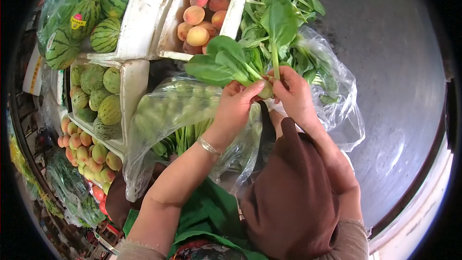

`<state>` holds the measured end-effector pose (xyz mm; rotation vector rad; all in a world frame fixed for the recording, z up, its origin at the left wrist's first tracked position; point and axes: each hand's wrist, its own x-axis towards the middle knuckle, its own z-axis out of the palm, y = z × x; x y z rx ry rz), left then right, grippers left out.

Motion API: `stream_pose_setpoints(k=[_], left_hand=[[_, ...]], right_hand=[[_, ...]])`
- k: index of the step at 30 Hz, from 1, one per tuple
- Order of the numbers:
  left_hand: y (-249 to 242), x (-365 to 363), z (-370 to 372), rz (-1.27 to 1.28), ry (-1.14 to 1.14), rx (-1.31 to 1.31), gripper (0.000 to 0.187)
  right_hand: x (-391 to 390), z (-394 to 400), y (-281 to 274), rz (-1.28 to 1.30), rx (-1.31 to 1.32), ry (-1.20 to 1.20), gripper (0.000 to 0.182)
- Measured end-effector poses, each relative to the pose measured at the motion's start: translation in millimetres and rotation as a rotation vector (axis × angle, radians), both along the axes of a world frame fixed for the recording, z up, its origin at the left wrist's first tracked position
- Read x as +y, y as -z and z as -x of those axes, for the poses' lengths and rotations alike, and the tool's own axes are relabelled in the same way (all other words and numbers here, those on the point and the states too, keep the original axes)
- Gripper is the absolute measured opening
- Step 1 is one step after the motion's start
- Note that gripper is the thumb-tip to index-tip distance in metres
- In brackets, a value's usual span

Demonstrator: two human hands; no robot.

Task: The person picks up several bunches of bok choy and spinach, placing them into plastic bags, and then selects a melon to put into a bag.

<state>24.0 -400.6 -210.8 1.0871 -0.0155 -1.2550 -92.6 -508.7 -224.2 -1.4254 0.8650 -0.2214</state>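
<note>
A head of bok choy (226, 62) is in my left hand (238, 103), its pale base toward me and its leaves fanned out to the left. My right hand (292, 94) pinches a single bok choy leaf (280, 24) by its stalk, the blade pointing up and away. Both hands meet at the base of the head, fingertips almost touching. Below my left forearm lies a clear plastic bag (163, 115) with green vegetables showing through it. Beyond my hands, loose leafy greens (255, 24) are heaped on the floor, some in a second clear bag (337, 96).
Peaches (197, 14) fill a white foam box (240, 0) ahead. To the left are watermelons (106, 33), striped melons (94, 79) in another foam box (134, 82), and mangoes (98, 154). Grey floor (394, 91) stretches along the right. My knee, in brown cloth (293, 188), rises below my hands.
</note>
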Motion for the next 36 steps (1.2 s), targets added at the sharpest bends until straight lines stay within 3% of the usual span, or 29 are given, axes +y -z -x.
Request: stream_pose_setpoints(k=[2,4,6,9,10,12,13,16,17,18,20,22,28,30,31,32,34,36], left_hand=[[-1.7,1.3,2.1,0.024,-0.026,0.021,0.019],[-0.8,5.5,1.8,0.046,-0.05,0.039,0.018],[1.9,11.6,-1.6,0.03,-0.071,0.087,0.021],[-1.7,20.1,-8.2,0.078,-0.007,0.136,0.025],[-4.1,22.7,-8.4,0.092,0.025,0.155,0.027],[-6.5,27.4,-7.4,0.033,0.036,0.171,0.031],[-7.5,28.9,-7.7,0.044,0.08,0.171,0.032],[-16.6,28.8,-1.1,0.027,0.101,0.182,0.033],[-18.4,28.8,1.0,-0.02,0.083,0.19,0.032],[-15.8,29.9,0.7,-0.019,0.084,0.195,0.032],[-9.7,34.9,-0.8,-0.073,0.214,0.126,0.026],[-17.2,33.2,3.6,-0.121,0.191,0.114,0.022],[-20.2,37.4,7.4,-0.263,0.232,0.103,0.018],[-17.8,39.3,8.5,-0.229,0.214,0.116,0.013],[-17.3,38.8,8.6,-0.228,0.216,0.117,0.013],[-16.6,38.8,9.7,-0.234,0.215,0.119,0.013],[-15.1,39.4,11.8,-0.244,0.215,0.128,0.013],[-14.9,39.4,12.6,-0.267,0.245,0.137,0.016]], right_hand=[[-4.0,-0.8,4.1,0.01,0.001,0.007,0.018],[-8.8,-3.5,8.2,-0.392,-0.062,0.1,0.023],[-12.4,-7.2,9.7,-0.449,-0.07,0.126,0.024],[-33.1,-11.6,17.0,-0.028,-0.01,0.083,0.034],[-39.7,-13.5,18.1,-0.028,-0.007,0.086,0.034],[-49.3,-16.8,19.7,0.51,0.018,-0.004,0.035],[-54.7,-13.9,19.8,0.299,-0.019,0.023,0.042],[-73.8,11.5,58.3,0.13,0.092,0.054,0.051],[-76.9,22.5,67.3,-0.028,0.17,0.053,0.051],[-79.1,31.5,76.0,-0.027,0.175,0.054,0.051],[-82.0,45.6,89.6,-0.287,0.337,0.016,0.046],[-98.1,46.9,98.3,-0.324,0.343,0.062,0.046],[-151.4,25.9,100.8,0.091,0.06,0.441,0.047],[-158.1,26.2,108.2,0.468,0.424,0.065,0.045],[-147.9,26.0,116.3,0.5,0.203,0.075,0.041],[-141.8,30.2,121.6,0.499,0.207,0.075,0.041],[-115.3,28.9,107.9,0.89,0.263,-0.089,0.034],[-94.9,35.7,114.2,0.775,0.336,-0.113,0.042]])
